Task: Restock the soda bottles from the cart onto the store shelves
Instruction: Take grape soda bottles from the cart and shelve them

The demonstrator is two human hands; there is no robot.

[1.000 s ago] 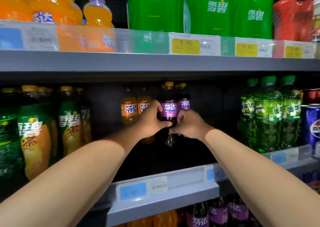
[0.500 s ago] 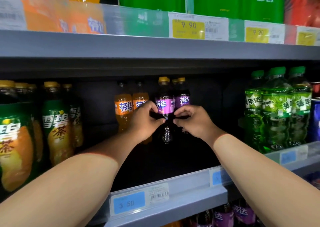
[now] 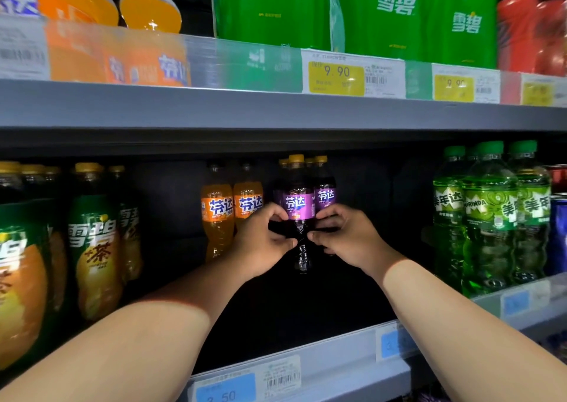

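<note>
A dark purple-labelled soda bottle [image 3: 298, 205] with a yellow cap stands upright deep on the middle shelf [image 3: 334, 358]. My left hand [image 3: 260, 242] wraps its left side and my right hand [image 3: 343, 236] its right side, both just below the label. A second purple bottle [image 3: 324, 191] stands right behind it, with more yellow caps further back. Two orange soda bottles [image 3: 233, 208] stand just left of my left hand. The cart is out of view.
Green tea bottles [image 3: 92, 248] fill the shelf's left end, green soda bottles [image 3: 491, 214] its right end. Dark open shelf floor lies in front of the purple bottles. The upper shelf [image 3: 276, 107] carries orange bottles and large green packs.
Both hands keep hold of the front purple bottle at the same spot. The camera has tilted slightly up and down, so the shelves shift in the frame.
</note>
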